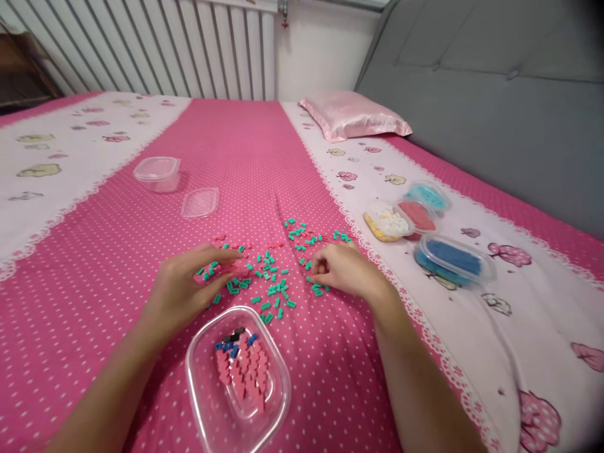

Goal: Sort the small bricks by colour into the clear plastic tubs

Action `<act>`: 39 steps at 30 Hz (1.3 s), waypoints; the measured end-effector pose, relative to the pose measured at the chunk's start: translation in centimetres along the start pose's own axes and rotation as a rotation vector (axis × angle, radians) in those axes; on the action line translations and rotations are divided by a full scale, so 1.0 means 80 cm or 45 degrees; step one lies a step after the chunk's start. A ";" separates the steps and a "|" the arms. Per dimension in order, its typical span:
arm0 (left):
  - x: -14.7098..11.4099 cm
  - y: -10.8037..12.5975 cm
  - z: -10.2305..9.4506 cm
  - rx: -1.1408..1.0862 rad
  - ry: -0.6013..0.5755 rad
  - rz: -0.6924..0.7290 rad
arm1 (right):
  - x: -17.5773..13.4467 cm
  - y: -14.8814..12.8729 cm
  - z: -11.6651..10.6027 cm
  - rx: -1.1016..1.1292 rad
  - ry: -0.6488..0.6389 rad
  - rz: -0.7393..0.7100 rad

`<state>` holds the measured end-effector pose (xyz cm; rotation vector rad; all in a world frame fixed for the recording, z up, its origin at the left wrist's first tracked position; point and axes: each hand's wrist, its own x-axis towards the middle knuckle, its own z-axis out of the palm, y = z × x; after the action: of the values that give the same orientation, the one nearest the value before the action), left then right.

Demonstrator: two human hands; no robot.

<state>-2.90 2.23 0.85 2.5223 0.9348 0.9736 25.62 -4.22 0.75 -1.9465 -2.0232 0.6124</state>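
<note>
Small green bricks [267, 275] and pink bricks [309, 240] lie scattered across the pink dotted bedsheet. My left hand [191, 283] is low over the left side of the scatter, thumb and fingers apart, with loose bricks showing in the gap. On the right side, my right hand [340, 269] has its fingers curled in and the fingertips together beside some green bricks. Whether a brick is pinched there is hidden. Nearest me stands a clear plastic container [193, 384] without a lid, holding pink bricks joined in strips plus a few blue and black ones.
Several lidded tubs stand at the right: a blue one [453, 258], a white-and-yellow one [387, 221], a red one [418, 217] and a turquoise one [427, 196]. Farther left are a clear tub [158, 174] and a loose lid [201, 203]. A pink pillow [353, 113] lies beyond.
</note>
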 end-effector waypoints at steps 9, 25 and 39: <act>0.000 0.012 0.000 -0.251 -0.112 0.072 | -0.002 -0.024 -0.001 0.485 0.172 -0.312; -0.008 0.034 -0.014 -0.282 -0.150 0.099 | -0.011 -0.083 0.035 0.665 0.204 -0.587; -0.009 0.032 -0.008 -0.290 -0.188 0.093 | -0.010 -0.080 0.041 0.494 0.355 -0.670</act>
<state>-2.52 -0.16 2.13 2.4110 0.6543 0.8476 18.50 -5.45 1.02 -1.1450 -1.9424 0.5169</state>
